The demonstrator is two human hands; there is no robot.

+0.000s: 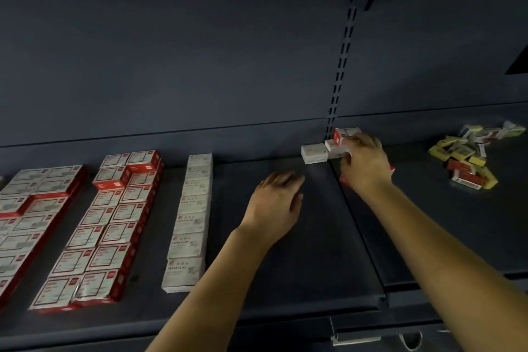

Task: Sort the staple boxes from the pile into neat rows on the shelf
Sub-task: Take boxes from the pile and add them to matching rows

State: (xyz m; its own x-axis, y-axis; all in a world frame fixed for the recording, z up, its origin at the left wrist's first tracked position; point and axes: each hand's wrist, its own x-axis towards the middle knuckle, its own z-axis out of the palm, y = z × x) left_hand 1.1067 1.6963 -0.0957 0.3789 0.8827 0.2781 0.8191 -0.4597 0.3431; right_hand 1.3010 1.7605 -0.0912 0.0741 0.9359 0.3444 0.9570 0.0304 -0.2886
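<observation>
We have several neat rows (114, 226) on the shelf (285, 266) — yet the pile (468, 157) sits well right, unsorted. Our right hand (364, 164) grips a white box (335, 148) at the back; our left hand (275, 203) hovers, fingers relaxed, empty.

Dim, cool light throughout; the dark shelf (285, 237) and its back panel swallow detail, and only the white-and-red rows of boxes (97, 226) toward the shelf's left edge and the bare forearms catch enough light to read clearly. Right hand (364, 163) is smeared with motion blur, and the pile (468, 154) near the shelf's far right corner is soft. Wide-angle bending curves the shelf's front edge and slants the slotted upright; no glare, shadows faint and diffuse.
</observation>
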